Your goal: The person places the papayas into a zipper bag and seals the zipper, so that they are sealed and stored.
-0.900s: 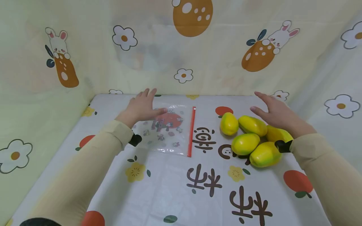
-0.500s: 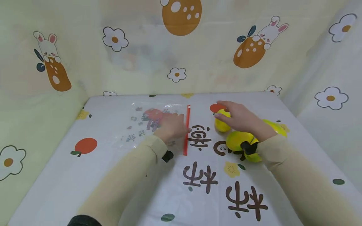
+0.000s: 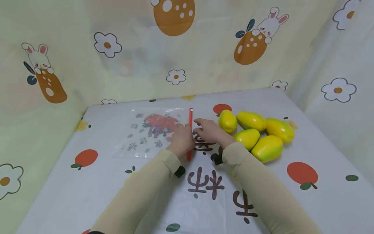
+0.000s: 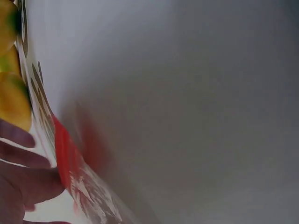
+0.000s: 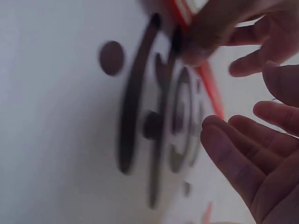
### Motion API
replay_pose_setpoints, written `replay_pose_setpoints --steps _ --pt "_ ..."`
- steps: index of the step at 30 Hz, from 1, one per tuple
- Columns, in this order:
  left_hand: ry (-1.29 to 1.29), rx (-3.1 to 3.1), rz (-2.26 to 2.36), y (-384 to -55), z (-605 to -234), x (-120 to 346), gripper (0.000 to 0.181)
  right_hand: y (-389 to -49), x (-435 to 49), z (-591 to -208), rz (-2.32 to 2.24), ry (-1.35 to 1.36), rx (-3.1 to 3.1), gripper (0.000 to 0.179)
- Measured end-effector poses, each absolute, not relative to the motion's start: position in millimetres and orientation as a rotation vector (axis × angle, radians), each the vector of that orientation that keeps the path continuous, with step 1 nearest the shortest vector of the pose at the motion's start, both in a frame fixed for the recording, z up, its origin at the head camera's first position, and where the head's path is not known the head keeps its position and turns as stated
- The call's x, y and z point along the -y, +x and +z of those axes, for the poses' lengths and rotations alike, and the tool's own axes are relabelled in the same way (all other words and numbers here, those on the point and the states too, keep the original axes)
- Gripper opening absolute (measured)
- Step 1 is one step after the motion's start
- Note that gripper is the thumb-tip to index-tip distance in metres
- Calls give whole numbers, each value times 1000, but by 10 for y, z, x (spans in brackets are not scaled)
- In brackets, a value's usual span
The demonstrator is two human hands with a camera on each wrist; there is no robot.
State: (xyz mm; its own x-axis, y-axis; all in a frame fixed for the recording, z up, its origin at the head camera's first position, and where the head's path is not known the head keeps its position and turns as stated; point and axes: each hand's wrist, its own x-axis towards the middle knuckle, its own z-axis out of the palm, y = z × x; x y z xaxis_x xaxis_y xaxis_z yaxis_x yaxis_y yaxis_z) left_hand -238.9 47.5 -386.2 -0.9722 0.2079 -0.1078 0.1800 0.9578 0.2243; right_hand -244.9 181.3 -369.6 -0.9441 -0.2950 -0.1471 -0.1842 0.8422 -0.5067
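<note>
A clear plastic zip bag [image 3: 157,125] printed with small figures lies flat, its red slider edge [image 3: 191,117] at the right. My left hand [image 3: 181,140] straddles that red edge, with the thumb on the right side and the fingers bent over the bag, pinching it. In the right wrist view the left thumb [image 5: 198,51] overlaps the red strip. Just right of the strip, my right hand [image 3: 212,132] hovers with loosely bent fingers and nothing between them. Several yellow-green mangoes [image 3: 267,149] lie beside the right forearm.
The tabletop cloth [image 3: 204,211] carries printed fruit, flowers and brown characters. A patterned curtain [image 3: 131,71] stands along the back and both sides. The mangoes sit close together at the right, touching or nearly touching one another.
My left hand has come from over the bag's left part to its red edge. My right hand has swept left from above the mangoes to beside the strip. The head view has shifted slightly.
</note>
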Motion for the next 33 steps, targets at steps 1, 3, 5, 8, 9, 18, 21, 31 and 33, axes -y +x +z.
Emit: replay_pose_setpoints --steps 1,3,5,8,9,18,21,31,33 --pt "299 -2983 312 -2392 -3871 -468 44 -2461 -1801 -3730 -758 -348 -2789 54" --pt "304 -2982 316 -2398 -3882 -454 44 -2479 -1787 -3791 -802 -315 -2771 53" --pt "305 -2986 333 -2402 -3881 -437 41 -2487 -1782 -3825 -837 -300 -2764 53" --pt "299 -3007 387 -2403 -3897 -398 38 -2493 -1774 -3861 -870 -307 -2766 51" --pt "293 -3014 423 -2399 -3904 -381 36 -2495 -1768 -3869 -874 -310 -2767 50" --pt "424 -3073 680 -2343 -3950 -231 24 -2499 -1666 -3934 -985 -304 -2723 45" --pt "484 -3085 652 -2317 -3942 -182 21 -2518 -1633 -3931 -1005 -287 -2700 45" --pt "341 -3186 668 -2041 -3857 -148 65 -2607 -1601 -3958 -946 -271 -2735 53" --pt "272 -3184 747 -1987 -3855 -156 77 -2620 -1597 -3962 -941 -255 -2726 54"
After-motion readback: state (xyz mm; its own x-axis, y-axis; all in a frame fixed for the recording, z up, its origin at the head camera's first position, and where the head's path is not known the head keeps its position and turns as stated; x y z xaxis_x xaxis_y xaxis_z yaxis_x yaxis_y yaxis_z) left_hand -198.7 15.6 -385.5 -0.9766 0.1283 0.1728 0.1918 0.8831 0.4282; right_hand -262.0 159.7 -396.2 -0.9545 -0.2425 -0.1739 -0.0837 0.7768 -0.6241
